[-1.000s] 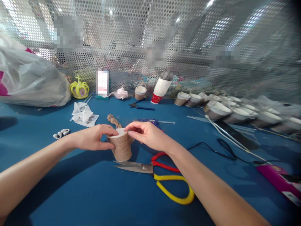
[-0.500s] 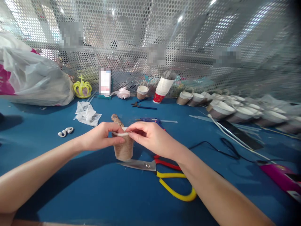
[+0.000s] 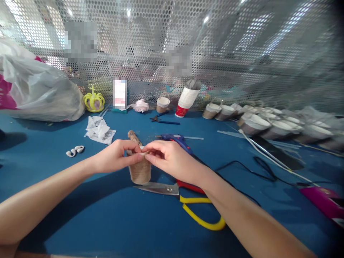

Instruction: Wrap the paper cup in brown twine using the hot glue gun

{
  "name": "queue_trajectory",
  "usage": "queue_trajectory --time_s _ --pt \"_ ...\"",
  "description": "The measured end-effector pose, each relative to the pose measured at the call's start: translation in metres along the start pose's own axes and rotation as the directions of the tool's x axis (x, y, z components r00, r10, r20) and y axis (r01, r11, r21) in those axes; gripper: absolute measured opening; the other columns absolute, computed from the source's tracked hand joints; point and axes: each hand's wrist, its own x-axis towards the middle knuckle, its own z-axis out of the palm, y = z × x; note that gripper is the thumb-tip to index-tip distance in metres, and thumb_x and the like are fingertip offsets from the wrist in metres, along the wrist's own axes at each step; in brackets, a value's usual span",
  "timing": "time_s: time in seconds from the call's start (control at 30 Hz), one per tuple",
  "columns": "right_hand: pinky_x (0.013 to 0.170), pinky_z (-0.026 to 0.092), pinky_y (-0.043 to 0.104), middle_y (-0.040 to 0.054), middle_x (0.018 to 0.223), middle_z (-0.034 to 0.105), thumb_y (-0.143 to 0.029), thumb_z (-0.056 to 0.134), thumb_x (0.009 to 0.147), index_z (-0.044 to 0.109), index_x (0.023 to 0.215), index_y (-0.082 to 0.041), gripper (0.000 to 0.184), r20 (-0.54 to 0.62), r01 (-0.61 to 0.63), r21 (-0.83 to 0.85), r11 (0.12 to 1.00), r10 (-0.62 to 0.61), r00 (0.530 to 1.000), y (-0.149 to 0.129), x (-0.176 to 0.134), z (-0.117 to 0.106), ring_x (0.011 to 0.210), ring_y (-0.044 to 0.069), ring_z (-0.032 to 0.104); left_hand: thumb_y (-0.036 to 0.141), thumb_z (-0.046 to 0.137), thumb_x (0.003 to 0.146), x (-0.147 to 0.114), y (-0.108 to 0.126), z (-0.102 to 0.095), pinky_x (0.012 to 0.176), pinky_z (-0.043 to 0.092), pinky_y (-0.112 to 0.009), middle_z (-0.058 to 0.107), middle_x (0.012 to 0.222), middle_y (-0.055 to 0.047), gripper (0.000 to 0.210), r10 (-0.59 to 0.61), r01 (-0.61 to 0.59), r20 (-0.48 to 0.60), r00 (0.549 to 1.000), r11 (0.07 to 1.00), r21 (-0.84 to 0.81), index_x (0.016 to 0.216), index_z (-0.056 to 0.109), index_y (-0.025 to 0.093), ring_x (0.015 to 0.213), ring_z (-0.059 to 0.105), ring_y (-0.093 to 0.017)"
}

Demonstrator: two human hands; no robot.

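Across the far side of the blue tabletop (image 3: 102, 218) I see a perforated metal screen (image 3: 150, 39). At the middle of my view a brown twine-wrapped cup (image 3: 140, 173) stands upright, white at the rim; I cannot tell whether its base touches the tabletop. From the left, the left hand (image 3: 115, 156) pinches its rim, thumb outside on the near wall and forefinger over the edge. From the right, the right hand (image 3: 172, 159) has thumb and forefinger pinching the rim just beside it, the remaining fingers curled and partly hidden.

Just near of the cup I see scissors (image 3: 172, 189) with red and yellow handles, partly under the right forearm. Behind the cup lies a brown twine-like roll (image 3: 133, 137), and to its right a blue glue gun (image 3: 173, 138). Farther off are pliers (image 3: 165, 122) and a leaning stack of paper cups (image 3: 188, 98). Crumpled white paper (image 3: 99, 130) lies left of the roll; small handled buckets (image 3: 255, 123) crowd the far right.
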Motion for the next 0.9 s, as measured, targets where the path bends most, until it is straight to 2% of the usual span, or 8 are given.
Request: queue_trajectory --time_s 0.1,0.2,0.33,0.4,0.6,0.7,0.83,0.9 --pt "0.055 0.043 0.022 0.0006 0.069 0.062 -0.018 0.053 0.079 0.062 0.096 -0.015 0.02 -0.019 -0.003 -0.001 1.0 0.003 1.0 0.008 0.006 -0.004 0.057 0.009 0.054 0.03 0.047 0.082 -0.002 0.001 -0.009 0.061 0.041 -0.021 0.057 0.071 -0.002 0.022 -0.008 0.008 0.018 1.0 1.0 -0.02 0.073 0.055 0.012 0.066 0.05 -0.011" --pt "0.057 0.044 0.021 0.0012 0.069 0.064 -0.016 0.052 0.077 0.064 0.087 -0.014 0.015 -0.06 0.018 -0.047 0.999 -0.021 0.998 0.018 0.024 -0.012 0.06 0.01 0.057 0.032 0.048 0.083 -0.004 0.003 -0.017 0.059 0.041 -0.02 0.056 0.068 -0.001 0.024 -0.052 0.055 0.054 0.997 0.997 -0.054 0.071 0.055 0.013 0.063 0.049 -0.01" --pt "0.059 0.044 0.02 0.0017 0.07 0.066 -0.014 0.051 0.078 0.065 0.083 -0.013 0.015 -0.153 0.014 -0.189 0.982 -0.043 0.987 0.032 0.066 -0.021 0.061 0.01 0.06 0.034 0.048 0.083 -0.004 0.004 -0.02 0.059 0.04 -0.018 0.056 0.068 0.0 0.026 -0.059 0.061 0.086 0.995 0.998 -0.029 0.072 0.056 0.012 0.063 0.048 -0.009" --pt "0.062 0.044 0.022 0.0024 0.071 0.067 -0.013 0.047 0.081 0.064 0.089 -0.012 0.019 -0.193 -0.006 -0.235 0.972 -0.04 0.98 0.039 0.09 -0.024 0.062 0.011 0.06 0.034 0.048 0.083 -0.003 0.002 -0.019 0.059 0.039 -0.018 0.054 0.067 0.001 0.026 -0.064 0.065 0.085 0.994 0.998 -0.015 0.071 0.057 0.012 0.063 0.046 -0.009" --pt "0.083 0.039 0.029 0.0106 0.102 0.064 -0.021 0.04 0.089 0.063 0.097 -0.01 0.027 -0.262 -0.059 -0.407 0.912 -0.054 0.964 0.051 0.154 -0.034 0.096 0.019 0.057 0.035 0.049 0.081 0.001 -0.006 -0.017 0.058 0.038 -0.02 0.053 0.066 0.0 0.026 -0.086 0.086 0.009 0.996 0.994 -0.075 0.07 0.056 0.012 0.062 0.046 -0.01" --pt "0.091 0.036 0.033 0.0126 0.113 0.059 -0.022 0.035 0.091 0.06 0.104 -0.01 0.03 -0.202 -0.079 -0.486 0.87 -0.024 0.979 0.053 0.173 -0.036 0.107 0.022 0.052 0.032 0.051 0.08 0.004 -0.01 -0.013 0.06 0.038 -0.02 0.054 0.067 0.0 0.023 -0.094 0.093 -0.005 0.996 0.99 -0.102 0.069 0.056 0.012 0.063 0.046 -0.01" --pt "0.081 0.047 0.038 0.0075 0.109 0.059 -0.03 0.049 0.087 0.057 0.106 -0.015 0.025 -0.003 -0.093 -0.565 0.82 0.11 0.994 0.061 0.184 -0.036 0.094 0.019 0.058 0.033 0.051 0.079 0.005 -0.012 -0.008 0.057 0.036 -0.019 0.051 0.063 0.001 0.024 -0.13 0.129 0.005 0.992 0.98 -0.154 0.068 0.054 0.012 0.059 0.044 -0.009" --pt "0.079 0.049 0.039 0.0068 0.113 0.056 -0.032 0.051 0.087 0.054 0.111 -0.017 0.029 0.037 -0.105 -0.599 0.794 0.158 0.987 0.067 0.187 -0.039 0.094 0.019 0.057 0.032 0.051 0.078 0.005 -0.012 -0.008 0.056 0.035 -0.019 0.05 0.062 0.002 0.023 -0.143 0.143 0.013 0.99 0.975 -0.17 0.067 0.054 0.012 0.058 0.043 -0.008"
